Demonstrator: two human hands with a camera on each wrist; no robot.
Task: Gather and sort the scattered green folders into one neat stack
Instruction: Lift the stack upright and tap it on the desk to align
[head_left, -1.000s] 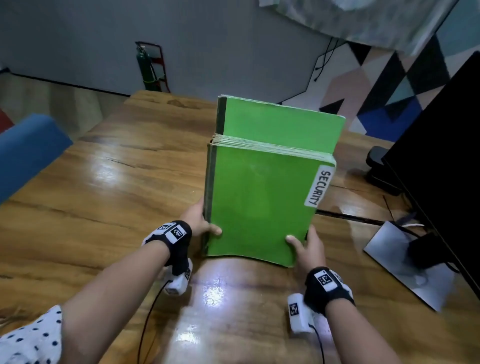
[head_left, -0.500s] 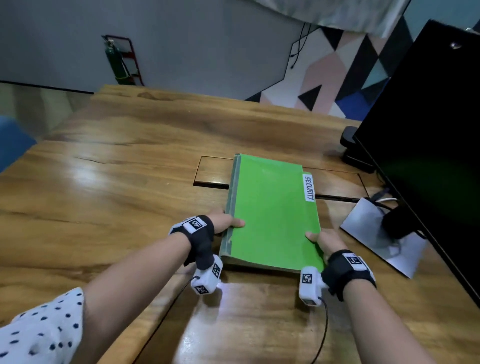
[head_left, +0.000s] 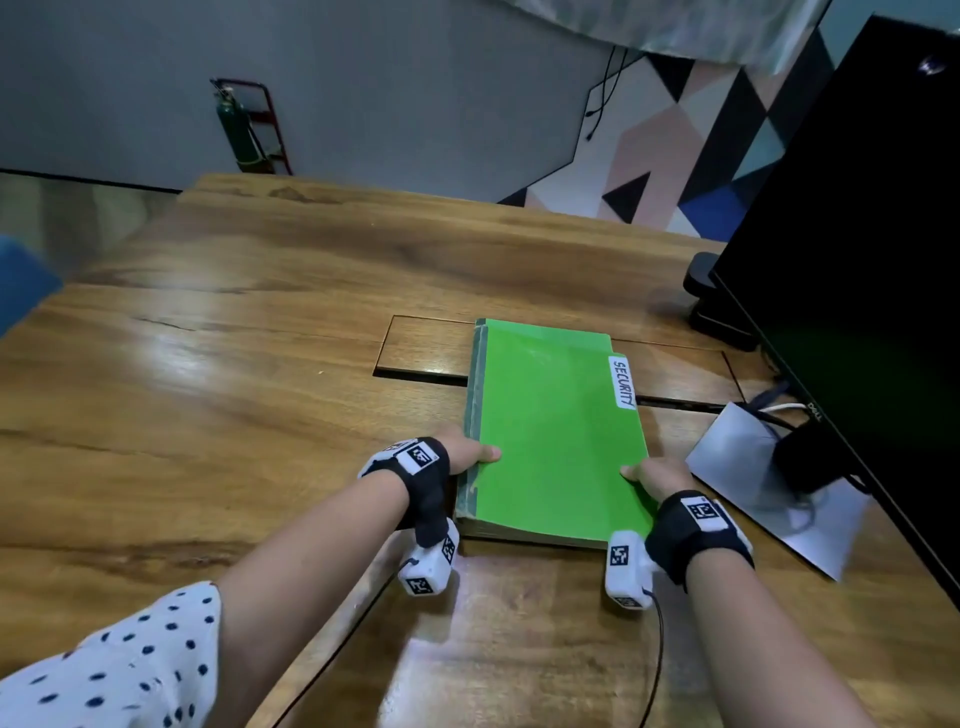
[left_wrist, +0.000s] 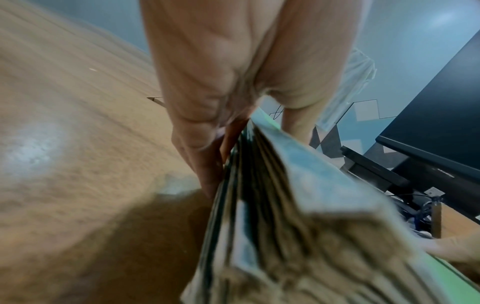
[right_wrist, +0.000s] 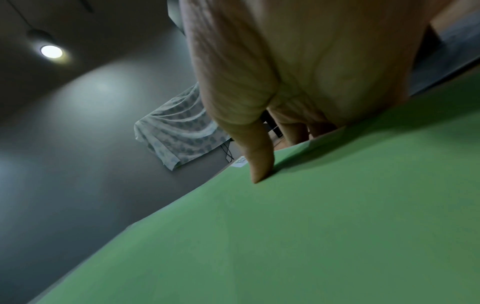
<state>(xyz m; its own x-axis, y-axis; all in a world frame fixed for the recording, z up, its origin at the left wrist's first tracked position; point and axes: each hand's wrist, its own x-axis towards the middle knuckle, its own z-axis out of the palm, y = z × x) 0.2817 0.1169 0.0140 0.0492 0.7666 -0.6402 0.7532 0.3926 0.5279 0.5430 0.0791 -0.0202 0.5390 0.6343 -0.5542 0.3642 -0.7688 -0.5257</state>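
Note:
A stack of green folders (head_left: 556, 431) lies flat on the wooden table (head_left: 234, 395), its top folder bearing a white tab that reads SECURITY (head_left: 622, 382). My left hand (head_left: 470, 453) grips the stack's near left edge, thumb on top and fingers down the side, as the left wrist view shows (left_wrist: 207, 164) against the layered folder edges (left_wrist: 272, 205). My right hand (head_left: 652, 475) grips the near right edge. In the right wrist view its thumb (right_wrist: 255, 156) presses on the green cover (right_wrist: 311, 226) and its fingers go behind the edge.
A black monitor (head_left: 857, 260) stands at the right on a grey base (head_left: 763, 483) with cables. A rectangular hatch (head_left: 431, 345) is cut into the table under the stack's far end. A green cylinder in a red rack (head_left: 244, 130) stands by the far wall.
The stack stood upright on its edge one second ago; it was then laid down flat on the table. Both hands keep their hold on its near corners.

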